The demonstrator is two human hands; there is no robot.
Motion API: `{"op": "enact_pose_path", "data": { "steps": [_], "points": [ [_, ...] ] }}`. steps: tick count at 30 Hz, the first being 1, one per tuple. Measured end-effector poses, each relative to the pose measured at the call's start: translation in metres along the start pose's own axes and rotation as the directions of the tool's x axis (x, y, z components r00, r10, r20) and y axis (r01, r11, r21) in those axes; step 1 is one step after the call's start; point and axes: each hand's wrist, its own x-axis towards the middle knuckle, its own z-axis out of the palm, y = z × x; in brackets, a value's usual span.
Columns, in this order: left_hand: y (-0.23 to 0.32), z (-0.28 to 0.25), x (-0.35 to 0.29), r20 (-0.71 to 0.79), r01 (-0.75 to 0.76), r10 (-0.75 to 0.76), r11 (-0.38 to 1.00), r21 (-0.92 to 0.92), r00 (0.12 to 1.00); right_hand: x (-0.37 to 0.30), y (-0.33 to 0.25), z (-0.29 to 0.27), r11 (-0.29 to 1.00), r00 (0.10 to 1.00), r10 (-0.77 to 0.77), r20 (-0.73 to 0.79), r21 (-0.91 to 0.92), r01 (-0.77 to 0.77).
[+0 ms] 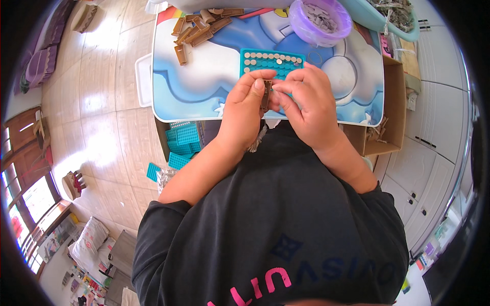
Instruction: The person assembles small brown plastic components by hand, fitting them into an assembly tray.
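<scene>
Between the thumb and fingers of my left hand (pixel 246 98) is a small brown rectangular plastic piece (pixel 266 95), held over the near edge of the table. My right hand (pixel 311 99) is closed in a pinch right beside that piece; whatever its fingertips hold is too small or hidden to make out. Just beyond both hands lies a teal tray (pixel 243 53) with rows of round pockets. Small silvery discs (pixel 275 56) fill its far row and a few other pockets. Part of the tray's near side is covered by my fingers.
Brown plastic pieces (pixel 196 34) lie heaped at the table's far left. A purple basin (pixel 298 31) with grey strips stands far right, beside a pale blue tub (pixel 370 23). More teal trays (pixel 179 136) are stacked below left. An open cardboard box (pixel 394 102) stands right of the table (pixel 199 102).
</scene>
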Motion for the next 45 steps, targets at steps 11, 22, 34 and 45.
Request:
{"op": "enact_pose_path", "data": {
  "steps": [11, 22, 34, 45],
  "points": [
    [0.003, 0.003, 0.001, -0.043, -0.016, 0.011, 0.993, -0.118, 0.999, -0.007, -0.010, 0.006, 1.000, 1.000, 0.018, 0.014, 0.006, -0.018],
    [0.004, 0.006, 0.000, -0.074, -0.042, 0.030, 0.984, -0.174, 0.997, -0.017, -0.007, 0.018, 0.998, 0.997, -0.005, 0.076, 0.067, 0.000],
    [0.005, 0.002, -0.003, -0.095, 0.056, -0.070, 0.988, -0.143, 0.993, -0.016, -0.004, 0.018, 0.982, 0.994, 0.091, 0.062, 0.158, -0.100],
    [0.011, -0.010, -0.006, -0.105, 0.090, -0.107, 0.984, -0.151, 0.989, -0.009, 0.056, 0.015, 0.943, 0.942, 0.319, -0.099, -0.063, -0.326]
  ]
}}
